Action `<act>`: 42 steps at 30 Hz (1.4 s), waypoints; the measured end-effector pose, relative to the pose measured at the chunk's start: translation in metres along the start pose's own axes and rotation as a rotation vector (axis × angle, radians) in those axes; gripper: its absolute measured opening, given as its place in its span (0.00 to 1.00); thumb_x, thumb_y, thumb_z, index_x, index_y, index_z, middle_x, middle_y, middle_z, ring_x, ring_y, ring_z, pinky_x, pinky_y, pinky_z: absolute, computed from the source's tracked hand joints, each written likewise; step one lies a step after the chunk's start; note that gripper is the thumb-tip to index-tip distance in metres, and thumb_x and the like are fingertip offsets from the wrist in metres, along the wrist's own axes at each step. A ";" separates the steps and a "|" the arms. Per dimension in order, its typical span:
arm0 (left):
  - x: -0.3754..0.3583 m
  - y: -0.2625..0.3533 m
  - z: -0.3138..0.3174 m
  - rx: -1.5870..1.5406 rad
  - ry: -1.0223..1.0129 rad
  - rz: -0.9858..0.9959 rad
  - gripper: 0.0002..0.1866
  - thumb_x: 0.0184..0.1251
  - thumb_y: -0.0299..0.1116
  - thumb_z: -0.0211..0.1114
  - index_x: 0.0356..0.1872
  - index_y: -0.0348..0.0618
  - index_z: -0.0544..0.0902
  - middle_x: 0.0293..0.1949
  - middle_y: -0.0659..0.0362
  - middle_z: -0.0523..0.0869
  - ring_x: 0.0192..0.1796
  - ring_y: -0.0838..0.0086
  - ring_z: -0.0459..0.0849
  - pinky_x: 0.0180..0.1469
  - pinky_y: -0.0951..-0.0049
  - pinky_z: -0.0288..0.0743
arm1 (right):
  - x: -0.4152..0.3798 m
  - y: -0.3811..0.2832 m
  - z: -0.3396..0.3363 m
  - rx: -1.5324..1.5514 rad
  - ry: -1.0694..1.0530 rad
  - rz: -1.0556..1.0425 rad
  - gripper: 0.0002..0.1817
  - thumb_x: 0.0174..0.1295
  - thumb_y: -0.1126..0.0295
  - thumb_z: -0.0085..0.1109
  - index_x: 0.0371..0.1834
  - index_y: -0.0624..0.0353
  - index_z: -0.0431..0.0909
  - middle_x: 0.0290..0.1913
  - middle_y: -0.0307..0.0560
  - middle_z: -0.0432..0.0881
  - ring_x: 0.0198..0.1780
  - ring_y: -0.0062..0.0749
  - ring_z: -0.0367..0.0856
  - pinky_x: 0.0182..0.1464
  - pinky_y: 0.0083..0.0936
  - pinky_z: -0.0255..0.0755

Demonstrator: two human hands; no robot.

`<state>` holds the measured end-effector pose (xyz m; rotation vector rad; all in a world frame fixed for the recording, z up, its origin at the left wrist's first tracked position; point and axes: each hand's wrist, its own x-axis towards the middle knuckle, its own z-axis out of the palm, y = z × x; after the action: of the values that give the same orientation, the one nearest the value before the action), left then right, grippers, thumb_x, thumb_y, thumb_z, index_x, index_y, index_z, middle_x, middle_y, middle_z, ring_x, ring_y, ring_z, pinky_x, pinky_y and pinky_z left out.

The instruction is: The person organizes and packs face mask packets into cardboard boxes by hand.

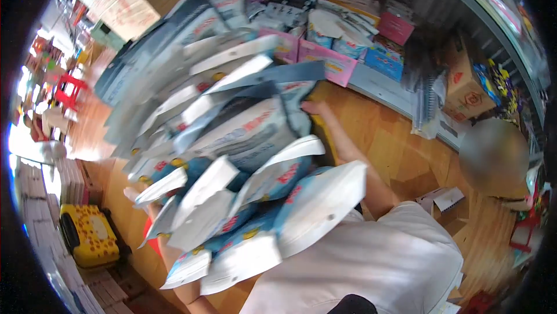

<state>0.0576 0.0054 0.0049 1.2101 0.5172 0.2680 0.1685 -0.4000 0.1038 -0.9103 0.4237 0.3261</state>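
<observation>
Between left fingers [132, 192] and right fingers [308, 106], a mass of packets [243, 131], finger grip too hidden to tell.

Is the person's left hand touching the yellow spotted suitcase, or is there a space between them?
Apart: the head view shows wooden floor between the left hand and the yellow spotted suitcase.
</observation>
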 end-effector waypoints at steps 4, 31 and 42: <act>0.002 -0.020 0.106 0.016 -0.289 0.010 0.34 0.73 0.52 0.46 0.74 0.49 0.54 0.70 0.41 0.61 0.73 0.51 0.57 0.72 0.60 0.52 | -0.017 -0.011 -0.085 0.151 0.107 -0.165 0.32 0.59 0.42 0.55 0.57 0.56 0.74 0.53 0.51 0.78 0.54 0.39 0.77 0.62 0.35 0.68; -0.042 -0.196 0.599 -0.037 -1.331 -0.220 0.40 0.70 0.59 0.31 0.71 0.34 0.58 0.72 0.46 0.59 0.75 0.61 0.55 0.73 0.64 0.46 | -0.065 -0.037 -0.435 0.379 0.826 -0.683 0.30 0.62 0.45 0.53 0.60 0.56 0.72 0.58 0.51 0.76 0.57 0.40 0.76 0.64 0.39 0.67; -0.003 -0.187 0.627 -0.012 -1.284 -0.370 0.38 0.73 0.57 0.37 0.72 0.35 0.56 0.71 0.56 0.61 0.71 0.69 0.58 0.73 0.70 0.44 | 0.013 -0.084 -0.475 0.401 0.767 -0.762 0.30 0.64 0.46 0.52 0.61 0.56 0.71 0.59 0.50 0.75 0.59 0.41 0.75 0.65 0.41 0.66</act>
<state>0.3641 -0.5722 -0.0086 1.0118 -0.3944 -0.7969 0.1152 -0.8337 -0.1013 -0.7097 0.7658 -0.8112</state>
